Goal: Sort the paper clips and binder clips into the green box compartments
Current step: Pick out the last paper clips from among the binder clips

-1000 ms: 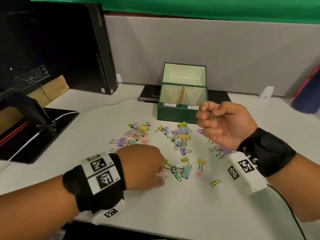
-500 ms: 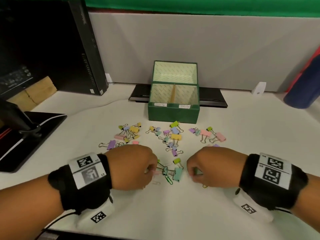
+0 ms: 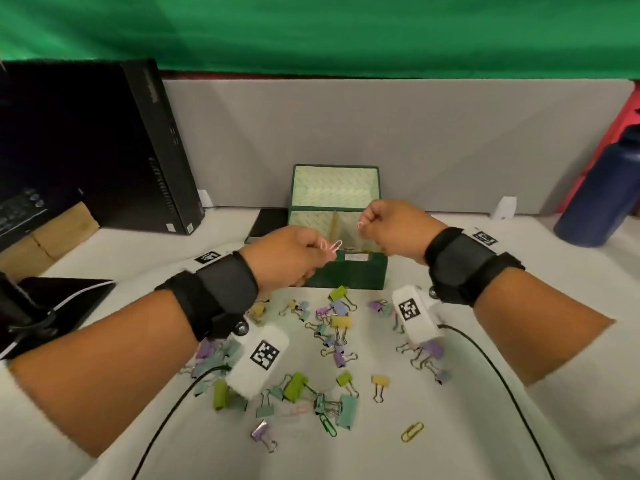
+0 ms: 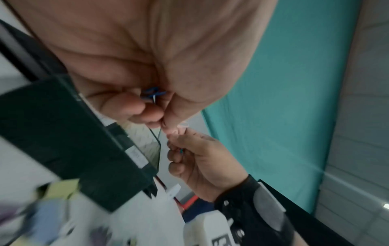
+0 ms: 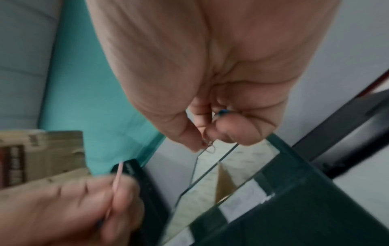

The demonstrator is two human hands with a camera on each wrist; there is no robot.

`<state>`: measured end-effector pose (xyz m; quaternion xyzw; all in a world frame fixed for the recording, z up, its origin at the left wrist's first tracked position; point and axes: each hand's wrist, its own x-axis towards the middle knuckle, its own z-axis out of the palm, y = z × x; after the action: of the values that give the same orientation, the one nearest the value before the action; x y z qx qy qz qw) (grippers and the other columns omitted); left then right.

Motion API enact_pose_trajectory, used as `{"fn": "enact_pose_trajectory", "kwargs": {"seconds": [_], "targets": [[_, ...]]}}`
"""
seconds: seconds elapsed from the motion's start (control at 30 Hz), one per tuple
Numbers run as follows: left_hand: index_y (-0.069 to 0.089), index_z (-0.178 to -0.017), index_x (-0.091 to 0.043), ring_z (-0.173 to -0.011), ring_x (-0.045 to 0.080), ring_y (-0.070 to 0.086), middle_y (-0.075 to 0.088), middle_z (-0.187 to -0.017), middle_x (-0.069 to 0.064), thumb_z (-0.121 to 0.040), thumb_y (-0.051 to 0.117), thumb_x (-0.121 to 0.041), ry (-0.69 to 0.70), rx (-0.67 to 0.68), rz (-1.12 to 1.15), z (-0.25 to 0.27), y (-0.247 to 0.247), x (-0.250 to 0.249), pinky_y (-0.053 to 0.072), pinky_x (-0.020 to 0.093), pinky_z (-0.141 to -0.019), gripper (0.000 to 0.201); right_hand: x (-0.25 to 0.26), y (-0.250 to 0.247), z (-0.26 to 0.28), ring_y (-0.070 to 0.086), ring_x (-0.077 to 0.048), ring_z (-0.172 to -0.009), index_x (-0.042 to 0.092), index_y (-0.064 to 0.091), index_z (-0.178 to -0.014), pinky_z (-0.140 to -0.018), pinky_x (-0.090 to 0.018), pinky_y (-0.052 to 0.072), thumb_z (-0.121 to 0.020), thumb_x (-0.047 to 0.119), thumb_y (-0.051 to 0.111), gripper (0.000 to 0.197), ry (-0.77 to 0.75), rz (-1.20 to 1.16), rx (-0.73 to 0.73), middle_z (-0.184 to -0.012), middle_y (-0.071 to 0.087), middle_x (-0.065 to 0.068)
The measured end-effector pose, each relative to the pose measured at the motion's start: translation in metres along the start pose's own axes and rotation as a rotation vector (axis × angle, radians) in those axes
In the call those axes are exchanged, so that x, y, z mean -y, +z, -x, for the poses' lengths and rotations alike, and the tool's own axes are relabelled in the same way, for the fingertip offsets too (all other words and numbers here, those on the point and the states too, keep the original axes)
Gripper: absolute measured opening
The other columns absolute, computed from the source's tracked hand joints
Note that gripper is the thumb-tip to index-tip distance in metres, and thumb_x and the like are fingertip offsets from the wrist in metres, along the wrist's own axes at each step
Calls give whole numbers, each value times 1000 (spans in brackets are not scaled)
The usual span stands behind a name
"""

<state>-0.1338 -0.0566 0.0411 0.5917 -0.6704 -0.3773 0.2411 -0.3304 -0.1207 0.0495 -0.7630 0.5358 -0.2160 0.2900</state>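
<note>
From the head camera: both hands are raised over the open green box (image 3: 346, 271) at the back of the tabletop (image 3: 450, 427). The left hand (image 3: 287, 258) pinches pink paper clips (image 3: 330, 247) in curled fingers just before the box's front wall; the right hand (image 3: 394, 226), also curled, pinches a pale paper clip (image 3: 360, 226) above the right compartment. Binder clips (image 3: 341, 322) and a few paper clips lie scattered on the tabletop nearer the person.

Left wrist camera: the left hand (image 4: 147, 106) is closed tight, a bit of blue wire showing between thumb and fingers.

Right wrist camera: the right hand (image 5: 212, 133) grips a thin wire clip over the divided box (image 5: 242, 191) — blurred.

To finish well, each hand should likely clear the divider before letting go — all paper clips into one compartment.
</note>
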Motion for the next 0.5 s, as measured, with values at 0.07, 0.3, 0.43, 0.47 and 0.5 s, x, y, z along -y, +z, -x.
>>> {"fn": "enact_pose_trajectory", "kwargs": {"seconds": [0.07, 0.3, 0.43, 0.47, 0.5], "targets": [[62, -78, -15, -58, 14, 52, 58, -66, 1, -97, 58, -22, 46, -140, -79, -30, 0, -13, 46, 26, -59, 21, -1, 3, -18, 66, -22, -78, 8, 65, -101, -78, -36, 60, -94, 13, 54, 14, 29, 31, 2, -85, 68, -4], [70, -110, 4, -86, 35, 71, 74, -99, 22, -93, 56, -5, -52, -65, -266, -95, 12, -32, 57, 46, -89, 24, -21, -6, 0, 63, -15, -107, 21, 64, -121, -94, -27, 50, -93, 10, 56, 31, -49, 53, -67, -118, 66, 4], [55, -135, -4, -103, 26, 64, 61, -130, 18, -92, 52, 1, -76, 43, -191, -96, 16, -40, 55, 43, -95, 43, -38, -6, 61, 59, 0, -83, 33, 65, -98, -79, -22, 50, -92, 15, 55, 21, -124, 242, 137, -91, 62, 15], [48, -142, -9, -104, 24, 59, 56, -137, 18, -92, 50, 3, -75, 53, -147, -95, 16, -40, 55, 44, -96, 52, -41, -2, 77, 57, 2, -78, 34, 65, -96, -75, -18, 46, -92, 18, 55, 19, -129, 332, 247, -88, 61, 17], [42, -148, -14, -104, 22, 55, 51, -141, 17, -92, 48, 5, -66, 54, -98, -93, 15, -39, 55, 42, -97, 59, -44, 3, 92, 57, 2, -75, 33, 65, -95, -71, -15, 43, -91, 21, 55, 16, -143, 415, 326, -87, 61, 17]]}}
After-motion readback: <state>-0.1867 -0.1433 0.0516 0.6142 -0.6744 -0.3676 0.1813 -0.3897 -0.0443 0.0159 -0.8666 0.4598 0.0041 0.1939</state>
